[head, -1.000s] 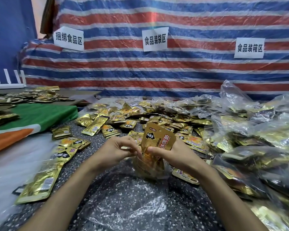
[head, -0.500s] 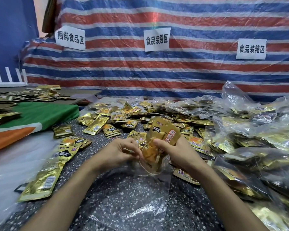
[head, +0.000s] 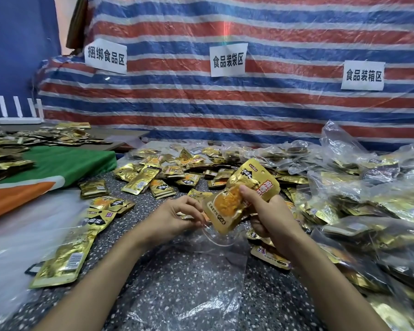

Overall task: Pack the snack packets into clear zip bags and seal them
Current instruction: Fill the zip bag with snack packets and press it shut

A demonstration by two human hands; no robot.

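Here the left hand (head: 175,217) has its fingers (head: 191,205) pinching the rim of the clear zip bag (head: 191,278), a thin, limp, slippery film on the speckled surface (head: 141,209), probably best held by its stiffer zip edge. The gold snack packets (head: 227,211), light and crinkly, tilt into the bag's mouth, gripped mid-body by the right hand (head: 273,223).

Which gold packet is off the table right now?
The gold packet the right hand grips, tilted above the clear zip bag the left hand pinches. Every other one lies on the table or inside filled bags.
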